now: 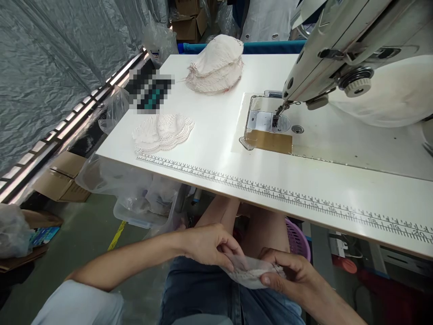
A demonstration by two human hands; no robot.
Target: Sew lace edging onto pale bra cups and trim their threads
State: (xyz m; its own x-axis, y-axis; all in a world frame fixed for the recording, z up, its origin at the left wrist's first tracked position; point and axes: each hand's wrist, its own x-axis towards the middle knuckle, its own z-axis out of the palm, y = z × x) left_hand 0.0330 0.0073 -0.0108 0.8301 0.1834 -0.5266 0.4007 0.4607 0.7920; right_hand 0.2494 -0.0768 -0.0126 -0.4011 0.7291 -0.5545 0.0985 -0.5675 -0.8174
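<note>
Over my lap, a small piece of sheer white fabric with a lacy edge (248,276) is stretched between both hands. My left hand (216,247) pinches its left end between thumb and fingers. My right hand (287,273) grips the right end, thumb on top. Beyond them on the sewing table (216,135) lies a white lace piece with a scalloped edge (164,133), near the left corner. Farther back sits a stack of cream fabric pieces (216,65). Neither hand touches the table.
A sewing machine (338,58) stands at the right, its presser foot (275,119) over the needle plate. A printed ruler (237,183) runs along the table's front edge. Below are a clear plastic bin (145,219), a purple basket (299,239) and a cardboard box (64,178).
</note>
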